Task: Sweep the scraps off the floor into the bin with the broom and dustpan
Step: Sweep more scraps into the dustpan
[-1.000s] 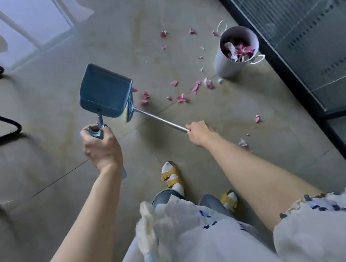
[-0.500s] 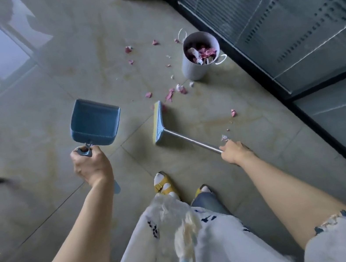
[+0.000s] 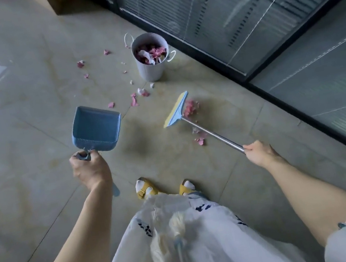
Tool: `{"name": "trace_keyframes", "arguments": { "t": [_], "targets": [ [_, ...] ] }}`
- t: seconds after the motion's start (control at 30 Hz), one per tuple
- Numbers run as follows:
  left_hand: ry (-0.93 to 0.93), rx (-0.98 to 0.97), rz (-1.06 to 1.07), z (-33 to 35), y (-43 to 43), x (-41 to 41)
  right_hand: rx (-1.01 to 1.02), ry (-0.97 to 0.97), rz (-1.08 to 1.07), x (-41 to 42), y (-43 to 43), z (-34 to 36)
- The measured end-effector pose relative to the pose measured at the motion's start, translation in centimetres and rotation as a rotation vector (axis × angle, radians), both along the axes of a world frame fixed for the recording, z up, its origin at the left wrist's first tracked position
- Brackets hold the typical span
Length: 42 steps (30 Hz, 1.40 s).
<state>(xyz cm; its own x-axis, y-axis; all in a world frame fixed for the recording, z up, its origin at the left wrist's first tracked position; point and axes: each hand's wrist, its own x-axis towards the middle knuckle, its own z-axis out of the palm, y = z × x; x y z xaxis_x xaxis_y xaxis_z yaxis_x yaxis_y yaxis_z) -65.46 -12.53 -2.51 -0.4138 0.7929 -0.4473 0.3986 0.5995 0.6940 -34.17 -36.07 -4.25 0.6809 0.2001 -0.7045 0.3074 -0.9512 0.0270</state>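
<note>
Your left hand (image 3: pixel 90 168) is clenched round the handle of the dustpan (image 3: pixel 95 128), holding it up off the floor (image 3: pixel 25 110) on the left, parked out of the way, I'd guess, until there's a pile worth scooping. Your right hand (image 3: pixel 258 152) grasps the metal shaft of the broom (image 3: pixel 176 109), its head down with a pink clump of scraps (image 3: pixel 190 108) bunched against its right side. More bits lie loose near the shaft and between the dustpan and the bin (image 3: pixel 151 58) (already holding plenty). The bin stands just beside the glass partition (image 3: pixel 239 15), so the far right is tight for swinging.
</note>
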Motion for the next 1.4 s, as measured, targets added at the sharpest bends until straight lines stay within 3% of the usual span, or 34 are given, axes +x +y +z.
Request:
{"name": "trace_keyframes", "arguments": {
  "t": [0.17,0.4,0.6,0.83,0.93,1.03,1.23,1.4],
  "targets": [
    [-0.013,-0.031,-0.040,-0.8,-1.0,1.7,0.128,0.019,-0.002,-0.8,1.3,-1.5],
    [0.066,-0.032,-0.207,-1.5,-3.3,2.6,0.134,0.080,-0.079,-1.9,6.2,-6.9],
    [0.081,-0.032,-0.278,-1.2,-5.1,4.5,0.138,0.130,-0.315,-1.7,0.8,-9.1],
    [0.054,-0.052,-0.343,-0.5,-6.0,7.3,0.086,0.185,-0.411,-4.2,-6.6,-6.4],
    [0.056,-0.059,-0.388,-0.4,-6.2,8.0,0.155,0.157,-0.424,-3.5,-7.6,-4.5],
    [0.057,-0.073,-0.408,-0.5,-6.4,8.4,0.214,0.082,-0.367,-1.6,-7.9,-2.0],
    [0.068,-0.069,-0.462,-0.4,-6.9,9.0,0.079,-0.212,-0.056,3.2,-3.9,-1.1],
    [0.101,-0.036,-0.488,-0.4,-7.1,8.2,0.056,-0.046,0.036,6.3,0.0,-5.3]
  ]
}}
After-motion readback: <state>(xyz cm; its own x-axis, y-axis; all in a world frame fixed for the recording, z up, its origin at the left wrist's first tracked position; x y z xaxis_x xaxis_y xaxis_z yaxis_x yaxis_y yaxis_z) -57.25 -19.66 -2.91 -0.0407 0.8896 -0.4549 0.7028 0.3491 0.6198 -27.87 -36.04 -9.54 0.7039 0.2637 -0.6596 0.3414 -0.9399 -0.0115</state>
